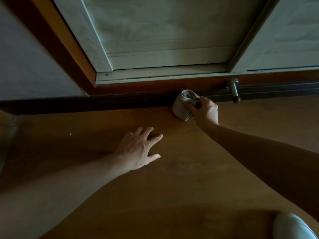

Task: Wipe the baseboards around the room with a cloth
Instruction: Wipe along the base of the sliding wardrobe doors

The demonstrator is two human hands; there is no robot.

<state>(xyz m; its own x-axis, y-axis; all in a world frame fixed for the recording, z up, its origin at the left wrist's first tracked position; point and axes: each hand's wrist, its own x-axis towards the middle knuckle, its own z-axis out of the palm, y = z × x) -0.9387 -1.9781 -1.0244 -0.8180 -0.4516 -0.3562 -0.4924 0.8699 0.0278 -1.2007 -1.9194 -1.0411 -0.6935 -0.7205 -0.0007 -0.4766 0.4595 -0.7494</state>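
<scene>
A bunched grey cloth is gripped in the right hand, whose fingers are curled round it, and is pressed against the dark baseboard where it meets the wooden floor. The left hand is laid flat on the floor, nearer the body and to the left, with fingers straight and spread and nothing held; weight seems to be borne on it. Just to the right of the cloth, a metal door stop with a dark tip juts out from the baseboard over the floor.

The door stop is judged the chief hazard. If the wipe is carried rightward, the knuckles could be struck against it, or a fold of the cloth could be snagged on the tip and pulled from the grip. The strip behind and under the stop could easily be skipped, since the wad is thick and would have to be reshaped to fit round it. Because the cloth is balled up, only a small part of it is in contact, so the upper ledge of the baseboard may be missed. Dust may be pushed down on to the floor instead of being lifted. A slip of the bracing hand on the smooth floor cannot be ruled out. The light is poor, so missed dirt would be hard to spot
</scene>
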